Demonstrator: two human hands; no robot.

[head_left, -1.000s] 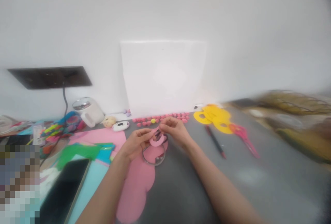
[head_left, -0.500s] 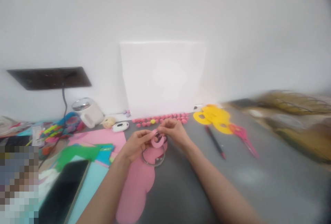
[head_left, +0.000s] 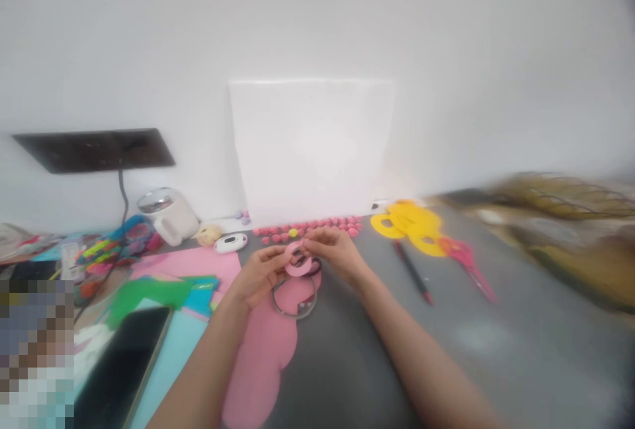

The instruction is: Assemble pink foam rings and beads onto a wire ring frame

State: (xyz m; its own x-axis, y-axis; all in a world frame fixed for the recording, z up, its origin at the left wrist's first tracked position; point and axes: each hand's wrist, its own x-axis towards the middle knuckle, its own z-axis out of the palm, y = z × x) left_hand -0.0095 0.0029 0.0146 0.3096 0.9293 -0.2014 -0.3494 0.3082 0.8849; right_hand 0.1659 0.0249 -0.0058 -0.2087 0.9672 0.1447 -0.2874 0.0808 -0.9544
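Observation:
Between my two hands is a small pink ring (head_left: 296, 271) that looks cut from paper or foam. My left hand (head_left: 258, 278) pinches its left side, thumb and fingers pressed together. At the ring's upper right edge, the fingertips of my right hand (head_left: 338, 254) are closed on it. Just below lies a larger thin grey ring (head_left: 294, 316), seemingly over a pink sheet with wavy edges (head_left: 260, 363). A small dark curved thing (head_left: 316, 266) shows beside the pink ring; its kind is unclear.
Rows of pink beads (head_left: 317, 225) line the wall below a white sheet (head_left: 312, 151). Rightward lie yellow cut shapes (head_left: 411, 221), a dark pencil (head_left: 414, 273) and pink scissors (head_left: 466, 258). On the left are a phone (head_left: 122, 369), coloured sheets (head_left: 149, 297) and a white device (head_left: 231, 242).
The pink ring has risen slightly and turned so its round face shows more fully. My left fingers have shifted along its side; both arms stay almost where they were.

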